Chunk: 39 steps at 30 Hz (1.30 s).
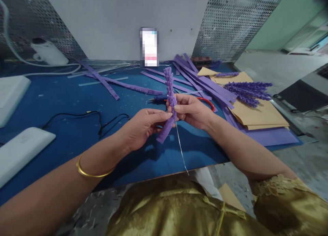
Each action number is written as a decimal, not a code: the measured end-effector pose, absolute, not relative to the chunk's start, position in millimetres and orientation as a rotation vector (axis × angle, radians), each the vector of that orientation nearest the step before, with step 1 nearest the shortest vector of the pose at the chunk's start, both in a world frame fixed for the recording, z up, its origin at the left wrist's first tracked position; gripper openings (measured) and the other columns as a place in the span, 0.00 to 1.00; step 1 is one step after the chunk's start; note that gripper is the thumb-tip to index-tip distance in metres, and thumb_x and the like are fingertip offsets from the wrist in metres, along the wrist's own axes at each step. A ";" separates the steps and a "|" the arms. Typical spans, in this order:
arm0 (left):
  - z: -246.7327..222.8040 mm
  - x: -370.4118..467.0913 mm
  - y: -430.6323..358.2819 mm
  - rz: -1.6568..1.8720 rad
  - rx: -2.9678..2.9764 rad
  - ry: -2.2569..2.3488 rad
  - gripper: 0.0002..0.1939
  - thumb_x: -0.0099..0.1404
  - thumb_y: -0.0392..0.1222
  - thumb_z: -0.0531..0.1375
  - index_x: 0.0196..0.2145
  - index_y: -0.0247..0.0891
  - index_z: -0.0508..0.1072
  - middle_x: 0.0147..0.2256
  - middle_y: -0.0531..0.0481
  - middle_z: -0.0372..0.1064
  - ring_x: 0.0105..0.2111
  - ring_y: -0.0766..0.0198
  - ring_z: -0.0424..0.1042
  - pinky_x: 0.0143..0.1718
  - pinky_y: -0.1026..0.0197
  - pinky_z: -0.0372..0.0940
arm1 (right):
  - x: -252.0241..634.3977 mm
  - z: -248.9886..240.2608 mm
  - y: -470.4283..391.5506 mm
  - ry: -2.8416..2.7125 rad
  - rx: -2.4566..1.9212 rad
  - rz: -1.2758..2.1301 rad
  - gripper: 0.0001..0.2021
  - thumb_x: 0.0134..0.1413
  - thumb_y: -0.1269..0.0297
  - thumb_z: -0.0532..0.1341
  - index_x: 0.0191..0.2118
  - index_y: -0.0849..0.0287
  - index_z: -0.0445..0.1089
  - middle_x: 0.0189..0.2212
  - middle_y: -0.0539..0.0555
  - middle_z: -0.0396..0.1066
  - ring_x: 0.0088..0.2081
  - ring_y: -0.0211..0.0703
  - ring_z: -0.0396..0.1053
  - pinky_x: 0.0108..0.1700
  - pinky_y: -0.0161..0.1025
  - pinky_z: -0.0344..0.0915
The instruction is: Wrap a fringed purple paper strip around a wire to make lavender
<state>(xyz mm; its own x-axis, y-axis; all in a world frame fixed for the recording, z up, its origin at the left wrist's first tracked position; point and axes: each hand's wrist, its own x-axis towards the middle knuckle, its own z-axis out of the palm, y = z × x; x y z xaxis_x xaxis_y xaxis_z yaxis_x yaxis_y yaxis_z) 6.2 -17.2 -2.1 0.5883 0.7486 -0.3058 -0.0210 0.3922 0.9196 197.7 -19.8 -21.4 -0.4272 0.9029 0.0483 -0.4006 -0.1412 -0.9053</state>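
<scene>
A purple paper lavender flower stands nearly upright between my hands, above the blue table. My right hand pinches its lower part between thumb and fingers. From below the pinch a thin wire stem slants down past the table's front edge. My left hand grips a purple paper strip whose free end hangs below the thumb; its upper end meets the flower's base. Just behind the hands lie pliers with red handles, partly hidden by my right hand.
Purple paper strips lie across the back of the blue table. At right, finished lavender stems rest on tan paper. A phone leans on the back panel. White devices and a black cable lie left.
</scene>
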 end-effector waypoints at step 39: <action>-0.6 15.3 -31.1 0.666 1.438 1.065 0.09 0.50 0.44 0.68 0.19 0.37 0.77 0.22 0.49 0.74 0.27 0.61 0.71 0.29 0.62 0.64 | 187.5 -20.4 -29.3 -1.319 -0.892 1.595 0.13 0.48 0.59 0.72 0.30 0.60 0.68 0.25 0.46 0.67 0.25 0.33 0.62 0.29 0.32 0.61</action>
